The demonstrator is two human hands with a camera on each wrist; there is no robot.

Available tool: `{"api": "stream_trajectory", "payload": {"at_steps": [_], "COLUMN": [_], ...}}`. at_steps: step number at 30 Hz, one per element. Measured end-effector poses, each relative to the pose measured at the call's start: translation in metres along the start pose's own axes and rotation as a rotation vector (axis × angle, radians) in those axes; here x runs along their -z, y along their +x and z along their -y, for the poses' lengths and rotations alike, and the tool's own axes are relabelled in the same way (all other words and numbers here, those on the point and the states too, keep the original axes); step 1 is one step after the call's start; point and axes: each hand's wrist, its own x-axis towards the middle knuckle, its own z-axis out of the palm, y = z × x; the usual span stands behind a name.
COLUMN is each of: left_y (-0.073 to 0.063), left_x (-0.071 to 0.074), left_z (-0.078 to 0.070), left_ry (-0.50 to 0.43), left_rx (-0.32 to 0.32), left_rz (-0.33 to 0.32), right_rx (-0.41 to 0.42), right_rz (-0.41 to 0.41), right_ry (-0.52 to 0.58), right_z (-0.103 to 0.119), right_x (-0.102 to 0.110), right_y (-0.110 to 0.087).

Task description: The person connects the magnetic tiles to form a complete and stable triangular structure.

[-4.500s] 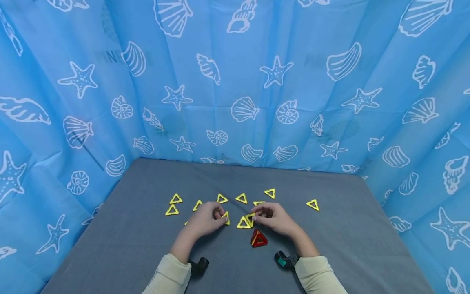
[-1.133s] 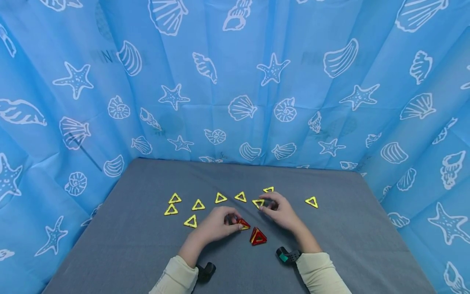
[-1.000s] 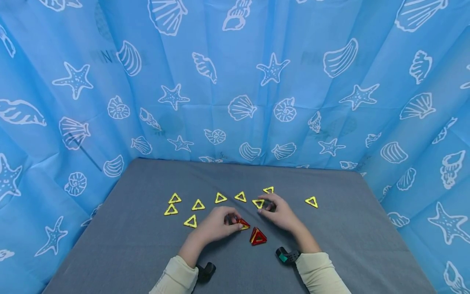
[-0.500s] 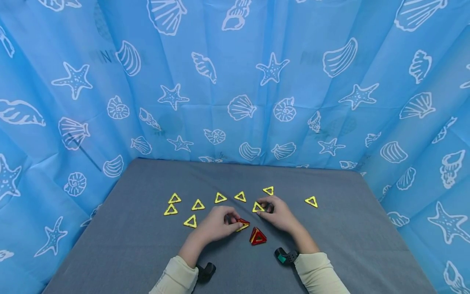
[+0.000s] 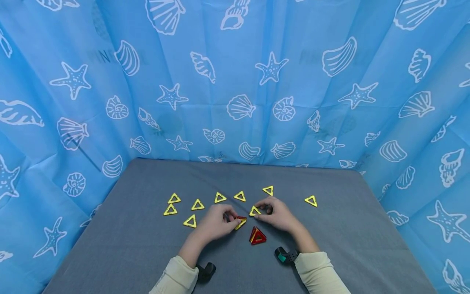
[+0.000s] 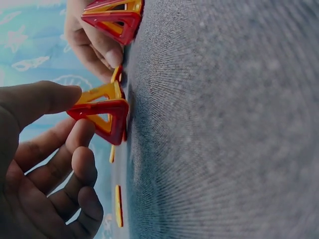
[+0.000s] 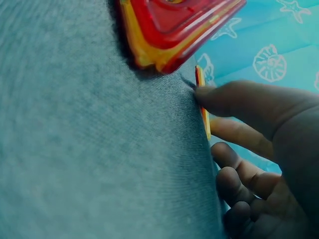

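Grip (image 5: 216, 223), left, narrow on triangles (image 6: 118, 122)

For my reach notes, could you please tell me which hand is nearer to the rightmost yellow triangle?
The right hand is nearer: it is to the left of the yellow triangle, not touching it. The left hand is farther left, beyond the right hand.

Curtain (image 5: 220, 85): we saw blue, printed with white starfish and seashells.
Tablecloth (image 5: 147, 245): it looked plain grey to us.
Loose triangles (image 5: 310, 198): we saw them as yellow from above.
Piece (image 6: 118, 122) in the left hand (image 5: 216, 222): we made out red and yellow frames.
Standing piece (image 5: 258, 242): it showed us red with yellow.
Sleeves (image 5: 321, 271): we found them cream.
Right wristband (image 5: 287, 256): we noted black with a green patch.
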Motion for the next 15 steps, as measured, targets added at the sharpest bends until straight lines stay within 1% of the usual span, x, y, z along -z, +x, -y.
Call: {"api": "stream_trajectory", "payload": {"at_steps": [4,6,12,15], "left_y": [-0.0003,-0.0005,-0.0002,-0.0004], "left_x": [-0.0002,-0.0003,0.0015,0.0046], "left_z": [0.0003,0.0008,0.0033,0.0056], "left_ry": [0.015,0.021,0.007,0.006], "left_rx": [0.02,0.021,0.02,0.004], "left_rz": [-0.024,-0.03,-0.013,0.008], "right_rx": [-0.014,-0.006,0.069,0.117], "right_rz": [0.026,0.037,0.08,0.107], "right_ry": [-0.006,-0.006,0.02,0.051], "right_z": [0.0016,0.002,0.001,-0.0001], "right_x": [0.0006,0.0008,0.0012,0.0006], "right_y": [0.0,-0.0002,-0.0024,-0.0024]}}
